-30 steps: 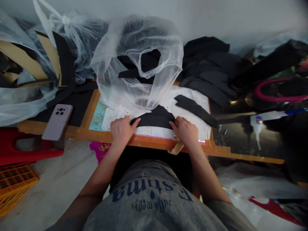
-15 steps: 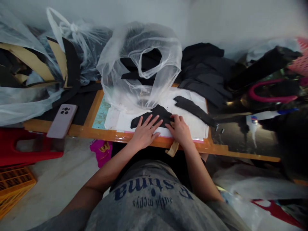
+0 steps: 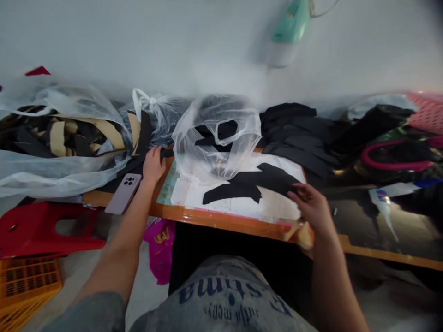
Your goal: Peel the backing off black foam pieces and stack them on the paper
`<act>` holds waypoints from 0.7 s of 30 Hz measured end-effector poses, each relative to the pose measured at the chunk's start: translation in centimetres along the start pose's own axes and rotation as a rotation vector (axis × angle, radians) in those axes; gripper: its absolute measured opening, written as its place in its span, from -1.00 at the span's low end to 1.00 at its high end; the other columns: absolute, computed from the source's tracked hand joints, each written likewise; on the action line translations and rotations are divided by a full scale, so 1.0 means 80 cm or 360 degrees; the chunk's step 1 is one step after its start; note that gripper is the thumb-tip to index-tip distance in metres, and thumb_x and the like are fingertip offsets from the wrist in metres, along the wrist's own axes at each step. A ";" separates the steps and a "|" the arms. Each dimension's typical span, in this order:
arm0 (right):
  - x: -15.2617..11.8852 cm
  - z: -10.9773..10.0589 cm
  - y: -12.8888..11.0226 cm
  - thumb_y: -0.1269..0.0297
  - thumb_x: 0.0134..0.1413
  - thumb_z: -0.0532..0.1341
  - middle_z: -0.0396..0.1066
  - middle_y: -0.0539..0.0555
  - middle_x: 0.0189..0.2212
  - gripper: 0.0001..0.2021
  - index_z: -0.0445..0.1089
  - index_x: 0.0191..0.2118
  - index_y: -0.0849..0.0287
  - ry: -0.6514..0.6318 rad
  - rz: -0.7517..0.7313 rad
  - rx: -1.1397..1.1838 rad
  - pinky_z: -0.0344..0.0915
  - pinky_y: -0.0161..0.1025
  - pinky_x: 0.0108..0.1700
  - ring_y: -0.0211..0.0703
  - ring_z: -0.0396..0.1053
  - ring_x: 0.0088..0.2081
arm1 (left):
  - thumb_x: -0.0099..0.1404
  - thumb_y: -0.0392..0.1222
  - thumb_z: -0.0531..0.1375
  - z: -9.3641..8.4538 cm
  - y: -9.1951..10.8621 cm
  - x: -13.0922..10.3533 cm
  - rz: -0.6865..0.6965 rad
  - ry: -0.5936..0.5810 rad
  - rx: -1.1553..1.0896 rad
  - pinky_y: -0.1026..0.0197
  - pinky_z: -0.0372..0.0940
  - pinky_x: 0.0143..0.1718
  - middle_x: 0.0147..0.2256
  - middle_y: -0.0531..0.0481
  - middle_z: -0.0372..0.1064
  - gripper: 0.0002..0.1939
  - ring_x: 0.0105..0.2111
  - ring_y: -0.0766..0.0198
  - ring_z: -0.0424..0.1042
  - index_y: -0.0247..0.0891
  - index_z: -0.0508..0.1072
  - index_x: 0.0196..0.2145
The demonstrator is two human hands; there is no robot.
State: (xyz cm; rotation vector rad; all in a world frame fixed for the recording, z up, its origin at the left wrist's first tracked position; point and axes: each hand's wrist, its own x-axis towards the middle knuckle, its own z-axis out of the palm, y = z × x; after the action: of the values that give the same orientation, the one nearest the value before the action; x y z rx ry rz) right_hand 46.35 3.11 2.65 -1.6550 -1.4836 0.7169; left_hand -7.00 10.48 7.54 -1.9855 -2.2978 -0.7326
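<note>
Black cut pieces [image 3: 230, 192] lie at the middle of a white sheet [image 3: 242, 210], a hand to either side.
Clockwise about the sheet, a clear bag [image 3: 187, 133] stands near twelve, covering its back edge; a black heap [image 3: 294, 131] sits past one; a white bottle [image 3: 394, 191] lies at three, a phone [image 3: 121, 198] at nine. Toward ten, the left hand [image 3: 154, 163] rests on dark material beside the bag; its fingertips are hidden, so its grip cannot be told. Just past three, the right hand [image 3: 309, 203] has its fingers curled onto a tan strip [image 3: 304, 237], thumb against one black piece's end; whether it pinches that too is unclear. Where the black pieces overlap is hard to make out.
</note>
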 end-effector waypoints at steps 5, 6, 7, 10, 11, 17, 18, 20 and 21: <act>0.015 -0.061 0.045 -0.06 0.01 0.28 0.48 0.32 -0.21 -0.47 0.45 0.04 0.17 0.0503 0.0265 -0.0844 0.35 0.11 -0.14 0.30 0.44 -0.12 | 0.32 -0.13 0.20 0.005 0.003 0.045 0.0071 -0.0307 0.0057 0.12 0.30 0.04 -0.16 -0.29 0.50 -0.76 -0.04 0.06 0.47 -0.37 0.48 -0.16; 0.009 -0.062 0.045 -0.07 0.04 0.26 0.48 0.37 -0.17 -0.43 0.43 0.09 0.20 0.0585 0.0249 -0.0934 0.34 0.13 -0.10 0.35 0.42 -0.05 | 0.31 -0.18 0.19 0.007 0.005 0.042 0.0055 -0.0313 0.0082 0.12 0.30 0.00 -0.20 -0.29 0.49 -0.81 -0.07 0.05 0.48 -0.36 0.49 -0.22; 0.001 -0.058 0.041 -0.07 0.07 0.23 0.48 0.41 -0.14 -0.40 0.42 0.13 0.23 0.0652 0.0211 -0.0961 0.33 0.12 -0.07 0.37 0.41 0.00 | 0.29 -0.22 0.16 0.009 0.006 0.035 0.0033 -0.0299 0.0110 0.11 0.30 -0.02 -0.22 -0.30 0.48 -0.84 -0.10 0.05 0.48 -0.36 0.50 -0.26; -0.026 -0.031 0.014 -0.10 0.12 0.17 0.50 0.37 -0.18 -0.46 0.48 0.02 0.24 0.0664 0.0082 -0.0758 0.35 0.06 -0.08 0.29 0.44 -0.04 | 0.32 -0.29 0.06 0.010 0.007 -0.005 -0.0088 -0.0131 0.0205 0.04 0.31 -0.04 -0.19 -0.37 0.44 -0.76 -0.10 -0.02 0.48 -0.40 0.51 -0.22; -0.035 -0.018 0.000 -0.11 0.12 0.17 0.51 0.32 -0.21 -0.50 0.50 -0.06 0.22 0.0582 0.0060 -0.0601 0.36 0.02 -0.13 0.23 0.46 -0.13 | 0.35 -0.29 0.01 0.010 0.008 -0.025 -0.0145 -0.0046 0.0242 0.00 0.31 -0.04 -0.14 -0.42 0.43 -0.69 -0.07 -0.06 0.46 -0.44 0.51 -0.14; -0.072 0.064 -0.114 -0.12 0.18 0.26 0.51 0.10 -0.43 -0.59 0.54 -0.28 0.20 -0.0401 -0.0081 0.0309 0.28 -0.23 -0.37 -0.14 0.38 -0.44 | 0.43 -0.19 0.08 0.025 0.048 -0.180 0.0158 0.0903 0.0038 0.15 0.36 -0.21 -0.27 -0.21 0.40 -0.65 -0.29 0.18 0.44 -0.33 0.60 -0.01; -0.075 0.074 -0.131 -0.11 0.20 0.26 0.51 0.09 -0.43 -0.59 0.56 -0.26 0.20 -0.0535 -0.0123 0.0409 0.27 -0.24 -0.37 -0.16 0.37 -0.45 | 0.40 -0.20 0.15 0.029 0.059 -0.203 0.0354 0.0952 -0.0013 0.19 0.35 -0.27 -0.31 -0.16 0.40 -0.70 -0.35 0.23 0.42 -0.29 0.63 -0.04; -0.080 0.089 -0.158 -0.10 0.21 0.27 0.52 0.08 -0.44 -0.59 0.58 -0.22 0.21 -0.0733 -0.0185 0.0578 0.26 -0.26 -0.38 -0.19 0.36 -0.45 | 0.36 -0.25 0.24 0.034 0.081 -0.236 0.0716 0.0948 -0.0060 0.22 0.34 -0.33 -0.35 -0.11 0.41 -0.73 -0.40 0.28 0.42 -0.22 0.65 -0.03; -0.082 0.094 -0.167 -0.08 0.20 0.29 0.52 0.07 -0.44 -0.60 0.59 -0.20 0.20 -0.0800 -0.0199 0.0632 0.25 -0.26 -0.38 -0.20 0.35 -0.46 | 0.34 -0.28 0.26 0.035 0.090 -0.246 0.0856 0.0917 -0.0067 0.22 0.33 -0.34 -0.36 -0.10 0.42 -0.71 -0.40 0.27 0.43 -0.19 0.64 -0.01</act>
State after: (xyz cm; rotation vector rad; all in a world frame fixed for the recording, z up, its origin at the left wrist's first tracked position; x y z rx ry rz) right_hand 31.91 -1.88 9.27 -1.1159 -1.6286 1.3287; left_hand 4.34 -6.28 1.34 -1.9303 -1.3661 -1.1028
